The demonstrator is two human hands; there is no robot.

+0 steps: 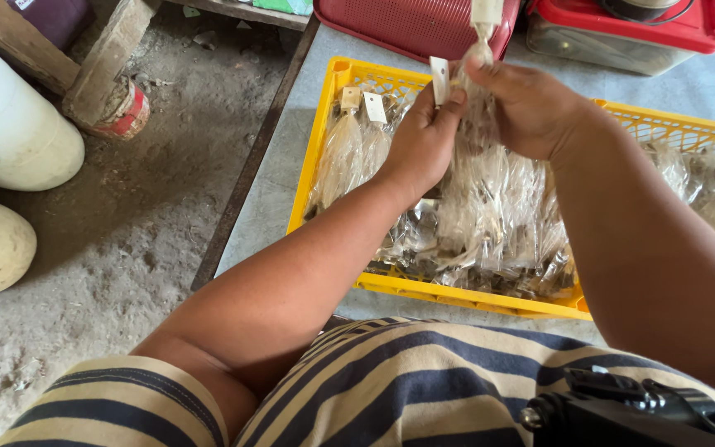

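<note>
I clamp both grips, left hand (424, 141) and right hand (531, 108), on the light, crinkly, slippery clear packet (480, 124) at its gathered neck above the yellow crate (324, 141).

Grey worktop (291, 178) with dark edge along left | carries yellow crate (324, 124) of clear packets, red basket (411, 29) behind it, red-lidded clear box (622, 37) at back right | dirt floor (126, 240) beside, bearing two pale jugs (10, 132) and wooden post (105, 62)
</note>
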